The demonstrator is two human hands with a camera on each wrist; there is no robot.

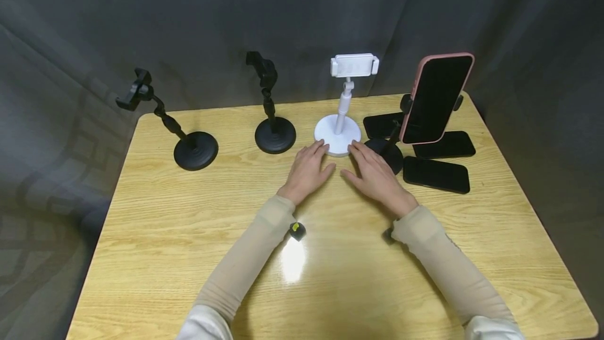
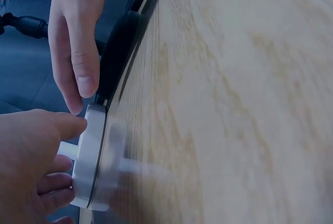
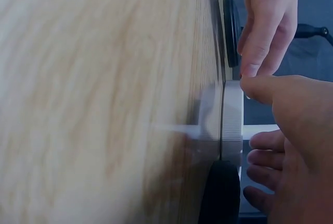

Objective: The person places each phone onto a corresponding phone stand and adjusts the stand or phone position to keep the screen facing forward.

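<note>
A white phone stand [image 1: 344, 109] with a round base stands upright near the back of the table, its holder bare. My left hand [image 1: 308, 169] is at the near left edge of the base, fingers extended and thumb apart. On the near right edge, fingertips of my right hand [image 1: 375, 174] rest at the rim. The left wrist view shows the white base [image 2: 89, 156] close beside the left fingers. Seen from the right wrist, the base [image 3: 233, 114] lies by the right thumb and fingers; exact contact is hard to tell. Neither hand grips it.
A black stand [image 1: 391, 153] holds a pink-cased phone [image 1: 437, 99] right of the white one. Dark phones [image 1: 436, 174] lie flat around it. Two more black stands, one nearer [image 1: 275, 134] and one at far left [image 1: 195, 150], stand with bare holders. A dark curtain [image 1: 212, 25] hangs behind the table.
</note>
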